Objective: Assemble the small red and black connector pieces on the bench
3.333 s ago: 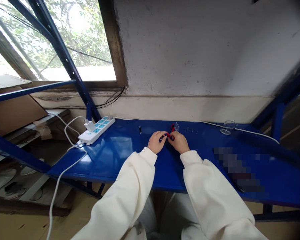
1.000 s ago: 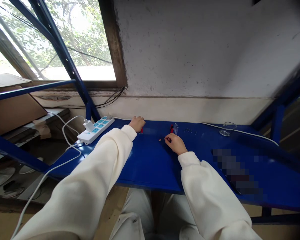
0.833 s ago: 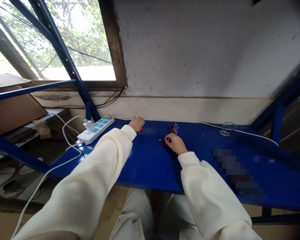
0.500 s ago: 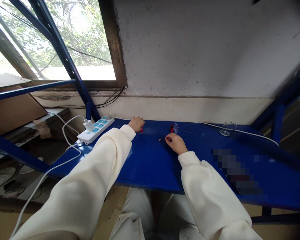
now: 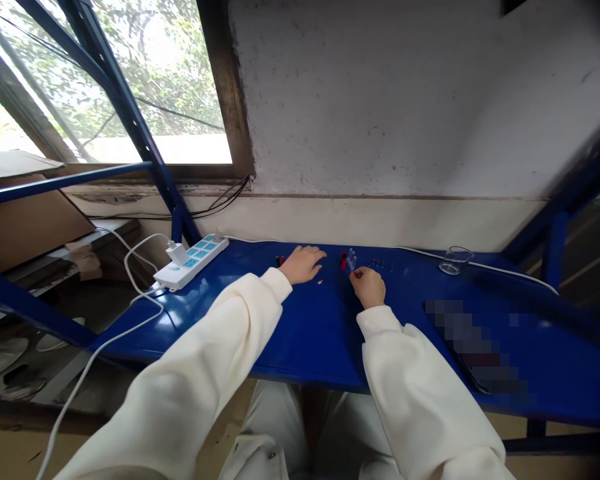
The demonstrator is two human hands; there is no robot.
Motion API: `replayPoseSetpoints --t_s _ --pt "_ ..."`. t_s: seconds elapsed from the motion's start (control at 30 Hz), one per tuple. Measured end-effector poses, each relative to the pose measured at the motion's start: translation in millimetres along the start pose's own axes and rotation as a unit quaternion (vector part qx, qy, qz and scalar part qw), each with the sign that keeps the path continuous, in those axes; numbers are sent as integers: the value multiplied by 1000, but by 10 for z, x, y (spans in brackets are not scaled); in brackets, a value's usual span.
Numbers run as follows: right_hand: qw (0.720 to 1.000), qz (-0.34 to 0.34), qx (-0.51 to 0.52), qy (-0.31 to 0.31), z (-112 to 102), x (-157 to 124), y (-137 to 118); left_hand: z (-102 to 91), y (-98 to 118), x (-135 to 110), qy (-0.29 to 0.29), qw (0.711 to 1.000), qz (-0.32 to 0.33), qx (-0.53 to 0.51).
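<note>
My left hand [image 5: 304, 265] is held low over the blue table with its fingers stretched out and nothing in them. Just left of it are small black and red pieces [image 5: 281, 261], partly covered by the hand. My right hand [image 5: 370, 287] has thumb and forefinger pinched together, close against a cluster of small clear tube-like pieces [image 5: 351, 257]. What the pinch holds is too small to make out. A small red piece [image 5: 343, 260] stands beside the clear cluster. Between the hands lies a tiny pale scrap [image 5: 320, 282].
Several tiny pieces [image 5: 377, 263] lie in a row right of the clear cluster. Farther right stands a clear glass [image 5: 453, 261] by a white cable. A blurred-out dark object [image 5: 473, 347] lies at front right. A white power strip [image 5: 193, 262] sits on the left of the blue table [image 5: 300, 333].
My left hand has moved right, away from the red and black pieces, and its fingers have spread. My right hand has shifted right, to the front of the clear pieces.
</note>
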State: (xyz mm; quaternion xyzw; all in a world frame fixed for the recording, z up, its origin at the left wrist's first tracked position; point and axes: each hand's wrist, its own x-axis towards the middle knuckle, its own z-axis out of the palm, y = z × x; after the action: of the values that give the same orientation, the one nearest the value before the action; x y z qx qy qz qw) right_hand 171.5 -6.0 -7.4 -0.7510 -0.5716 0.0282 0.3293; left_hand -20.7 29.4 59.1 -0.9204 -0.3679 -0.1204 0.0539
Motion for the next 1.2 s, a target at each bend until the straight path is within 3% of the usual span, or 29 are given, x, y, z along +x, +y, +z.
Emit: replayPoseSetpoints --t_s 0.23,0.47,0.77,0.93,1.07,1.2 --pt "1000 25 -5 -14 41 57 55 399 422 125 1 997 -73 -35" --pt "999 5 -24 31 123 92 101 593 525 242 15 992 -120 -34" --pt "999 12 -46 1 181 154 109 545 507 342 81 991 -110 -9" --pt "999 9 -43 5 200 174 117 412 472 244 123 980 -144 -60" --pt "999 19 -45 -4 207 206 108 328 416 59 208 950 -181 -142" --pt "997 42 -59 -24 207 241 68 409 402 -149 312 900 -213 -216"
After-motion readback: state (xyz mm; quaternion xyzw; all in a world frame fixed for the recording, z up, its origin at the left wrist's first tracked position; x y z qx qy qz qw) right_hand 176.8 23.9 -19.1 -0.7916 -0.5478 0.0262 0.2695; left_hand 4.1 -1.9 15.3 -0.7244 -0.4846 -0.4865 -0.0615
